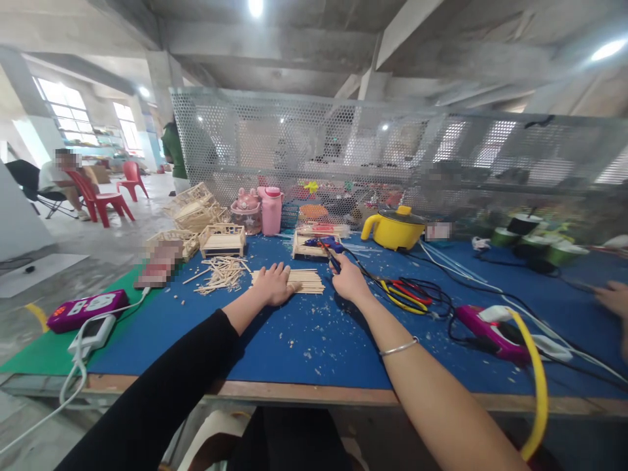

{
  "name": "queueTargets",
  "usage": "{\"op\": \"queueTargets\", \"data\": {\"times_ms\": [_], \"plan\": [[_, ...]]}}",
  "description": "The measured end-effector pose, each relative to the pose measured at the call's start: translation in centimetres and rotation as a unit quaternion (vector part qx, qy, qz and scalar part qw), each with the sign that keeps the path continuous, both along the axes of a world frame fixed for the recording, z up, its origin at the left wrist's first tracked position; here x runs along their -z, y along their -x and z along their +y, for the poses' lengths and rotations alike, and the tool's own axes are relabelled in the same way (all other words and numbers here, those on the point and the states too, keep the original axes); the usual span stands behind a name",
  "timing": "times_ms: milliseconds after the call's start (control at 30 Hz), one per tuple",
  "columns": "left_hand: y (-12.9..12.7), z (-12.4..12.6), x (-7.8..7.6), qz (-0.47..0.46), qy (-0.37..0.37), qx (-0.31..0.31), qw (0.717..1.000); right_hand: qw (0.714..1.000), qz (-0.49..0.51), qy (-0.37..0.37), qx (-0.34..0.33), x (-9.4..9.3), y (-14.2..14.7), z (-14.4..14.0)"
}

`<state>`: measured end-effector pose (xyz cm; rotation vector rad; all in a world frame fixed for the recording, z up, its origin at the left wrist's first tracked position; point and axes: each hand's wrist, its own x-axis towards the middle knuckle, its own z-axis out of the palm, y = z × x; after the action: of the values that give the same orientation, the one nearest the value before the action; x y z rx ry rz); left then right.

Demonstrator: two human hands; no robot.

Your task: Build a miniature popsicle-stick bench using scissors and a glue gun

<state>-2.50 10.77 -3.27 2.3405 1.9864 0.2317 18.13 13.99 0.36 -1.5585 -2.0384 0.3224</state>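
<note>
While the left hand (275, 284) lies flat, fingers spread, on a row of pale wooden craft sticks (307, 280), the right hand (349, 280) grips a blue glue gun (328, 247) just right of that row. Its long axis runs left-right, directly beneath the left fingers; loose sticks (220, 273) lie leftward, tangled cables (417, 297) rightward

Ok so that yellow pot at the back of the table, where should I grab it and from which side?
Take the yellow pot by the handle that sticks out on its left, coming from the left. The body looks round and wide, and the lid knob would probably lift only the lid. Cables lie in front, so reach over them.
</note>
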Motion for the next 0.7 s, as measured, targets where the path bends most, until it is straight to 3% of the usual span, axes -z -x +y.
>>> {"op": "queueTargets", "data": {"times_ms": [500,567,700], "plan": [[-0.2,-0.5,-0.4,-0.011,-0.021,0.013,1.0,1.0,0.003,0.008,-0.004,-0.2,0.7,-1.0],[0.1,-0.8,-1.0,-0.046,-0.046,-0.018,0.998,1.0,0.0,0.007,-0.004,-0.1,0.6,-0.9],[2.5,-2.1,-2.7,-0.15,-0.098,-0.166,0.97,1.0,-0.004,0.008,0.003,0.2,0.3,-0.4]]}}
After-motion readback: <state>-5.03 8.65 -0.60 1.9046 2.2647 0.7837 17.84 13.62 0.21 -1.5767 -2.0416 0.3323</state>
